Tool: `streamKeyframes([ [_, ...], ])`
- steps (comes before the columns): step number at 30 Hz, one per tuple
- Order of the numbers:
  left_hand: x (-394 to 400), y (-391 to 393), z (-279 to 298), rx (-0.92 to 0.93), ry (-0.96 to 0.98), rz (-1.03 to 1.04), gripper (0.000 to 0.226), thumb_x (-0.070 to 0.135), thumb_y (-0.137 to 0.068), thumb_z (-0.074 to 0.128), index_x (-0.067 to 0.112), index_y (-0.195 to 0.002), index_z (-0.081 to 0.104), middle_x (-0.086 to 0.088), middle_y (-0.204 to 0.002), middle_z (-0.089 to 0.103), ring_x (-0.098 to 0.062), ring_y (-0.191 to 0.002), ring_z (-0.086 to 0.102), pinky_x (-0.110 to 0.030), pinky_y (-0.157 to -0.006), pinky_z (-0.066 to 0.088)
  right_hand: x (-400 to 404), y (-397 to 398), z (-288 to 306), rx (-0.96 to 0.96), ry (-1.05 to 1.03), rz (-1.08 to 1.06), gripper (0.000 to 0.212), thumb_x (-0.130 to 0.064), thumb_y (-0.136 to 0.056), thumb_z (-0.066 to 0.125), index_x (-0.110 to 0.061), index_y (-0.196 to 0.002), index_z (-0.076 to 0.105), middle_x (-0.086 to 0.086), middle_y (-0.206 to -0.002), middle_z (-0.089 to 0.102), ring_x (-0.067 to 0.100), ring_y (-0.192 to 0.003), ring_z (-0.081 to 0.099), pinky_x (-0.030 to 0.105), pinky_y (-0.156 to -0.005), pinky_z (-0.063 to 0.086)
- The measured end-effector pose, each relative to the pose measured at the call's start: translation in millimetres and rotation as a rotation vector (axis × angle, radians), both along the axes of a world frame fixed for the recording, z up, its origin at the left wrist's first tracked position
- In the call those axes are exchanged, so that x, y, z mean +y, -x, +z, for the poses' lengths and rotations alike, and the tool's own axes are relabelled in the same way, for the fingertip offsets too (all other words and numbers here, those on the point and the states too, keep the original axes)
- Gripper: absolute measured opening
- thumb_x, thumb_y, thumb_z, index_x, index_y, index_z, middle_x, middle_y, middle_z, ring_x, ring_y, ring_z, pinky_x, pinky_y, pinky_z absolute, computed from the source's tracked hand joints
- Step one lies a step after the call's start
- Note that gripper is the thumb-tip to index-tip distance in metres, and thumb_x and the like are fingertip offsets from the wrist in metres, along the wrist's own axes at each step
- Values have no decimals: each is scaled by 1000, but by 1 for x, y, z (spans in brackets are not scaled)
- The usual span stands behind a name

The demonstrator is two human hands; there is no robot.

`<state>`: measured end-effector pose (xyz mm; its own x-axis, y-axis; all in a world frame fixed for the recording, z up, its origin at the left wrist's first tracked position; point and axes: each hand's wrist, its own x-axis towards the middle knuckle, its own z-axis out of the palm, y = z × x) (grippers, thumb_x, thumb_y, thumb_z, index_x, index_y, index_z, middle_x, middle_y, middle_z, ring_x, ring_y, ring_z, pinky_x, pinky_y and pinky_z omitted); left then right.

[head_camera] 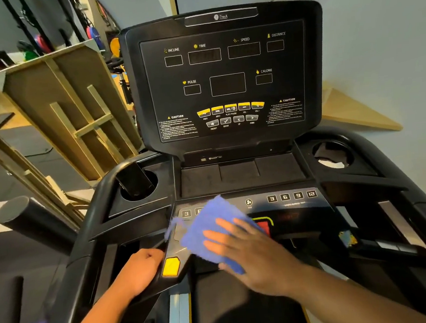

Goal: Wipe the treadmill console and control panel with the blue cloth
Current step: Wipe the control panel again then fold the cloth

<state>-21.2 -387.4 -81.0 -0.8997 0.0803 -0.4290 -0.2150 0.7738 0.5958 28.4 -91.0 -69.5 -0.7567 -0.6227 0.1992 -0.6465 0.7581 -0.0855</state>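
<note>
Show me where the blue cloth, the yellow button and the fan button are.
blue cloth [207,228]: head view, its bare upper left part.
yellow button [171,266]: head view, its face.
fan button [248,202]: head view, its icon.

A soft blue fabric cloth, rumpled and blurred, lies flat on the left half of the dark, glossy lower control panel just below the frame's centre, covering some numbered buttons and part of a red button. Above it, filling the upper middle of the frame, the black upright treadmill console tilts back, its display windows dark, with yellow and grey buttons low down.
</note>
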Motion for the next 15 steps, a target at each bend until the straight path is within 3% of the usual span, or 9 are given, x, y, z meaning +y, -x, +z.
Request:
streamKeyframes([
  [3, -3, 1, -2, -4, -2, -15, 50, 21, -102, 46, 23, -56, 63, 2, -67, 71, -15, -72, 68, -28, -70, 46, 55, -8, -12, -4, 103, -262, 53, -48, -102, 37, -31, -153, 41, -12, -161, 36, 15, -154, 21, 49, -120, 24],
  [5, -2, 0, -1, 0, -5, -6, 51, 21, -102, 46, 24, -55, 63, 1, -67, 72, -15, -72, 68, -28, -70, 46, 86, -12, -15, 44, 205, -563, 57, -51, -104, 30, -22, -151, 43, -1, -159, 41, 26, -151, 28, 59, -114, 33],
  [7, 1, -2, 3, 9, -8, 3, 56, 21, -103, 45, 29, -49, 59, 2, -62, 68, -11, -66, 63, -28, -68, 45, 93, -13, -11, 85, 189, -873, 62, -48, -103, 29, -8, -147, 47, 13, -155, 45, 41, -146, 33, 61, -114, 33],
  [9, 4, -2, 6, 7, -6, 11, 58, 21, -103, 45, 30, -47, 58, 4, -59, 66, -10, -65, 60, -28, -67, 44, 75, -7, -7, 101, 167, -1045, 66, -44, -99, 32, 0, -145, 47, 24, -153, 44, 53, -141, 34, 64, -113, 28],
  [11, 3, -2, 6, -10, -4, 18, 58, 23, -104, 45, 29, -49, 62, 4, -61, 69, -12, -68, 64, -29, -70, 46, 38, 5, -1, 67, 195, -1063, 69, -46, -97, 33, 2, -145, 47, 27, -152, 43, 55, -141, 33, 67, -113, 27],
  [15, 4, -2, 7, -33, -1, 35, 50, 23, -104, 45, 20, -61, 70, 2, -69, 74, -16, -76, 70, -30, -77, 50, -47, 25, 1, 3, 121, -800, 74, -54, -97, 25, -5, -149, 44, 22, -158, 37, 47, -147, 29, 62, -119, 21],
])
